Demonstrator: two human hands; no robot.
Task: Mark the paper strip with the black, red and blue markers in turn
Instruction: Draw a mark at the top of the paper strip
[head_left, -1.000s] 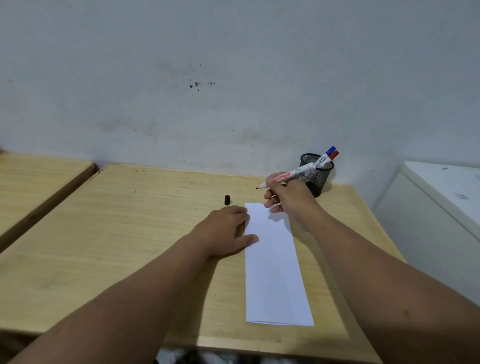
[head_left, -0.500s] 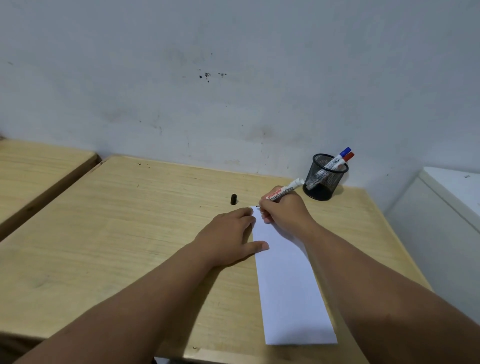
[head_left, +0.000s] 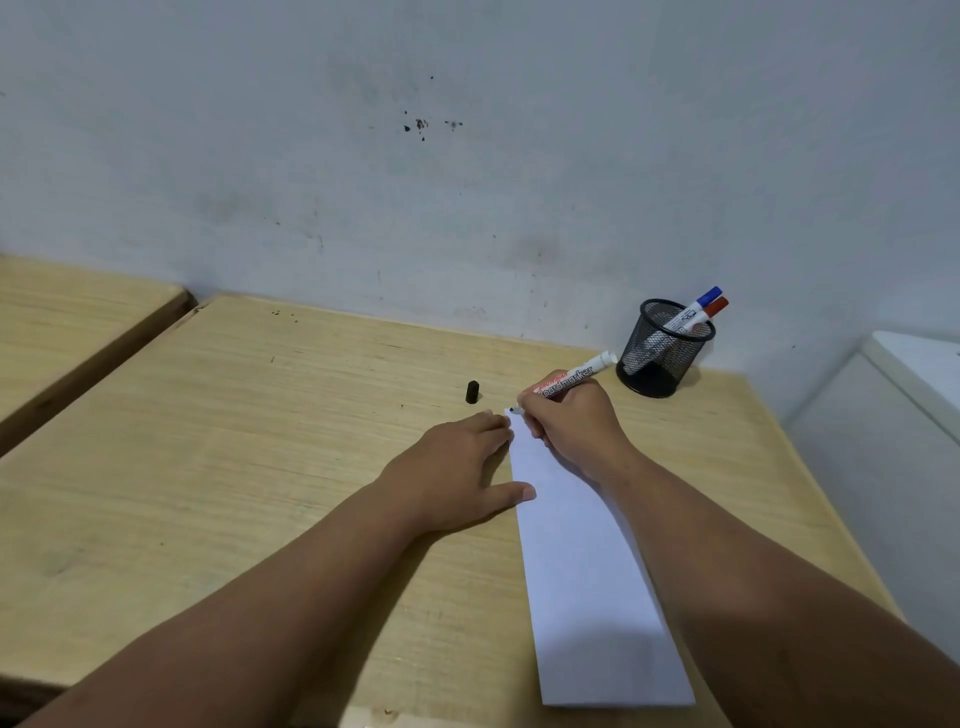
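Note:
A long white paper strip (head_left: 587, 571) lies on the wooden desk (head_left: 234, 467), running from the middle toward the near edge. My right hand (head_left: 571, 421) grips the uncapped black marker (head_left: 576, 378), its tip touching the strip's far left corner. My left hand (head_left: 457, 467) rests flat on the desk, fingertips and thumb pressing the strip's left edge. The marker's black cap (head_left: 472, 392) stands on the desk just beyond my left hand. The blue marker (head_left: 701, 304) and red marker (head_left: 712, 310) lean in a black mesh cup (head_left: 660, 353).
The mesh cup stands at the desk's far right, near the grey wall. A second wooden desk (head_left: 67, 322) adjoins on the left. A white cabinet (head_left: 904, 415) stands to the right of the desk.
My right hand came down from above the strip and brought the marker tip onto the strip's far left corner. The left hand stayed on the strip's edge. The camera shifted slightly.

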